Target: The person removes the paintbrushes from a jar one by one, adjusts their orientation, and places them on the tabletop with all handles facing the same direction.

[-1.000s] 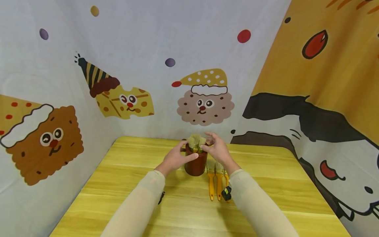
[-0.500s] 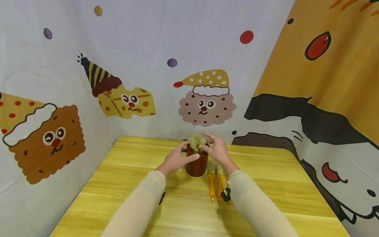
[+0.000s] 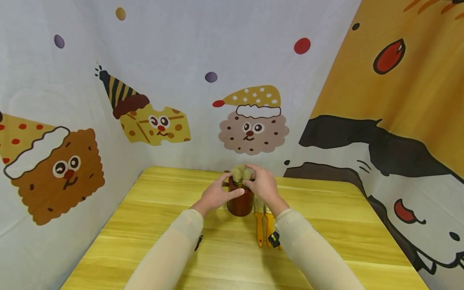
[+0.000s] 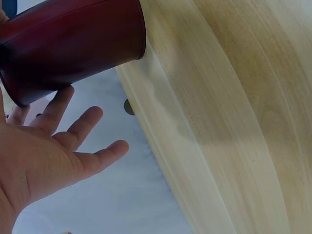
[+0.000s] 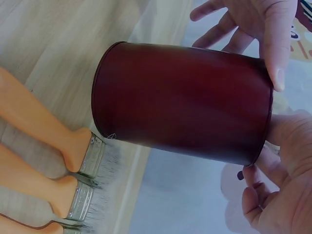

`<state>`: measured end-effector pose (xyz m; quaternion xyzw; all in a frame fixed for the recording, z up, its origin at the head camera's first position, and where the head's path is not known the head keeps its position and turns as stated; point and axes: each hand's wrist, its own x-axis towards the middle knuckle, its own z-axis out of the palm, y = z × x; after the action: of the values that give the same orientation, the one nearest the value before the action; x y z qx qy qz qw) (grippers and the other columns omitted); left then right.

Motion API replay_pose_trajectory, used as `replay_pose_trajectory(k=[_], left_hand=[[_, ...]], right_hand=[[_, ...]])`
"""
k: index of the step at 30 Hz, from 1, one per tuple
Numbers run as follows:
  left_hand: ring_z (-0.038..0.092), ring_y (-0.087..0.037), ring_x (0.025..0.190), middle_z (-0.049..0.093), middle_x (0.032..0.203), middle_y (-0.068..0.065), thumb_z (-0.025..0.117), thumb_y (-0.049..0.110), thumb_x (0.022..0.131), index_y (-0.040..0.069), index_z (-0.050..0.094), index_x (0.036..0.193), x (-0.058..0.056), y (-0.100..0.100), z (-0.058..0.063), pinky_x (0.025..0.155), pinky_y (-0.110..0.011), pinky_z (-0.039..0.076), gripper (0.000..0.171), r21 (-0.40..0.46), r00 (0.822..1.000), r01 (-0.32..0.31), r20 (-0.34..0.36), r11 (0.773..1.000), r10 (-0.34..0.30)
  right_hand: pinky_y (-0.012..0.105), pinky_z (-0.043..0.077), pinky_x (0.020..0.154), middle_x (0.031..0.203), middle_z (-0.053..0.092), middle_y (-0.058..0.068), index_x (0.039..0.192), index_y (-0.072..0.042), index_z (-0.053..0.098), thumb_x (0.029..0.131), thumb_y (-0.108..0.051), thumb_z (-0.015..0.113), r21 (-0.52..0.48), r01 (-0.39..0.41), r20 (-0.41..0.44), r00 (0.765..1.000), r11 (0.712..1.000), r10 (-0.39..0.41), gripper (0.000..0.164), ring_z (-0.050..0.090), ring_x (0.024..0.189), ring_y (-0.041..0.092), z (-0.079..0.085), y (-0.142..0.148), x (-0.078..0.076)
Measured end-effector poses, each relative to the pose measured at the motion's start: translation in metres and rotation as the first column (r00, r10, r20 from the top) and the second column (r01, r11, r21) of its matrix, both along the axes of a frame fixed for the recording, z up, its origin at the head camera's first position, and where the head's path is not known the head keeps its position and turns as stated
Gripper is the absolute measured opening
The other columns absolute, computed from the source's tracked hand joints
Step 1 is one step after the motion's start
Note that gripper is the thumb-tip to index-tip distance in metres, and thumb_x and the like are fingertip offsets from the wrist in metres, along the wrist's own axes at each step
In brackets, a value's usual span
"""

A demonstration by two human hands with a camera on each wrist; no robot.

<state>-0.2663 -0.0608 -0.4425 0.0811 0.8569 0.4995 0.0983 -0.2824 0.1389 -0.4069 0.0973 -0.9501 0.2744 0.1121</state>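
Observation:
A dark red cylindrical cup stands near the far edge of the table. Paintbrushes are in it, with tan bristles up and metal bands at the rim. My left hand holds the cup from the left, thumb along the near rim. In the left wrist view, that hand's lower fingers spread away from the cup wall. At the right side of the rim, my right hand pinches a brush head between thumb and index finger. The right wrist view shows its other fingers curled beside the rim.
Several orange-handled paintbrushes lie side by side right of the cup, partly under my right forearm. The wooden table ends at a printed cloth backdrop. Small black pieces show beside both sleeves.
My right hand has shifted slightly left, its thumb and index finger drawing in around the brush heads. The left hand and the cup look almost unchanged.

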Motion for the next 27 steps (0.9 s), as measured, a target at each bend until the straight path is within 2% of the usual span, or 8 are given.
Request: replay_pose_trajectory(k=[5,9,12,16,20,27], left_hand=[[0.056,-0.041,0.144,0.053,0.162,-0.011,0.076,0.069,0.090,0.042,0.034,0.166,0.002,0.000,0.001,0.111,-0.066,0.049,0.090,0.005,1.000,0.013,-0.013,1.000,-0.013],[0.055,-0.042,0.145,0.053,0.162,-0.012,0.076,0.067,0.091,0.044,0.035,0.165,0.002,-0.001,0.000,0.112,-0.066,0.048,0.088,0.013,1.000,0.017,-0.019,1.000,-0.017],[0.054,-0.042,0.146,0.052,0.162,-0.012,0.075,0.067,0.092,0.045,0.035,0.165,0.002,-0.001,-0.001,0.112,-0.067,0.048,0.086,0.011,1.000,0.021,-0.022,1.000,-0.021],[0.054,-0.041,0.147,0.052,0.163,-0.012,0.074,0.067,0.093,0.045,0.034,0.165,0.001,-0.001,-0.001,0.113,-0.067,0.047,0.086,0.006,0.999,0.019,-0.027,1.000,-0.019],[0.054,-0.040,0.146,0.053,0.162,-0.011,0.075,0.068,0.092,0.043,0.034,0.166,0.002,-0.002,0.000,0.113,-0.067,0.047,0.089,0.005,0.999,0.019,-0.026,1.000,-0.019],[0.054,-0.041,0.146,0.052,0.163,-0.011,0.075,0.069,0.090,0.041,0.034,0.167,0.003,-0.002,0.000,0.113,-0.066,0.047,0.092,0.019,1.000,0.025,-0.012,0.999,-0.025]], right_hand=[[0.046,0.062,0.078,0.110,0.081,0.011,0.156,-0.017,0.056,0.095,-0.023,0.084,-0.015,0.033,0.024,0.999,0.999,-0.033,0.068,0.076,0.092,0.027,0.006,0.000,0.003],[0.044,0.061,0.074,0.106,0.079,0.013,0.159,-0.016,0.052,0.097,-0.024,0.082,-0.079,0.044,0.053,0.998,0.996,-0.040,0.069,0.075,0.089,0.029,0.013,0.004,0.004],[0.046,0.061,0.077,0.108,0.078,0.016,0.159,-0.016,0.051,0.098,-0.023,0.081,-0.161,0.034,0.063,0.998,0.986,-0.024,0.068,0.075,0.090,0.030,0.020,0.009,0.004],[0.048,0.061,0.081,0.114,0.077,0.018,0.160,-0.015,0.049,0.099,-0.021,0.079,-0.253,0.003,0.046,0.999,0.968,0.008,0.069,0.075,0.096,0.031,0.032,0.015,0.003],[0.047,0.060,0.079,0.110,0.079,0.017,0.160,-0.018,0.048,0.099,-0.023,0.079,-0.287,-0.014,0.012,1.000,0.958,0.018,0.068,0.077,0.091,0.030,0.045,0.020,0.004],[0.049,0.060,0.083,0.114,0.078,0.017,0.157,-0.021,0.052,0.100,-0.024,0.079,-0.313,-0.020,-0.037,0.999,0.949,0.009,0.063,0.075,0.098,0.032,0.060,0.027,0.009]])
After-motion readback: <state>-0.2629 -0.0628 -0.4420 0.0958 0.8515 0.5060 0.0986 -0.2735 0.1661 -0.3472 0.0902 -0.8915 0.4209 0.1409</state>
